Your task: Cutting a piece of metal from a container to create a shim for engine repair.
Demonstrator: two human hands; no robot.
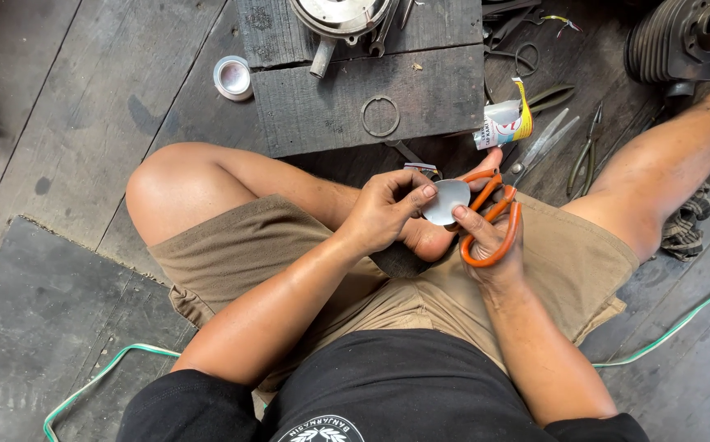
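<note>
I sit on a wooden floor with one leg folded. My left hand (384, 211) pinches a small pale grey rounded sheet piece (447, 200) by its left edge. My right hand (490, 237) has its fingers through the orange handles of a pair of scissors (498, 225), whose metal blades point up and right past the piece. The right index fingertip touches the lower right edge of the piece. Both hands hover over my lap and foot.
A dark wooden block (371, 90) ahead carries a metal ring (380, 116) and a round engine part (340, 16). A tape roll (233, 77) lies to its left. A squeezed tube (504, 123), pliers (588, 147), an engine cylinder (682, 37), a rag (686, 225) and a green-white cable (674, 327) lie at right.
</note>
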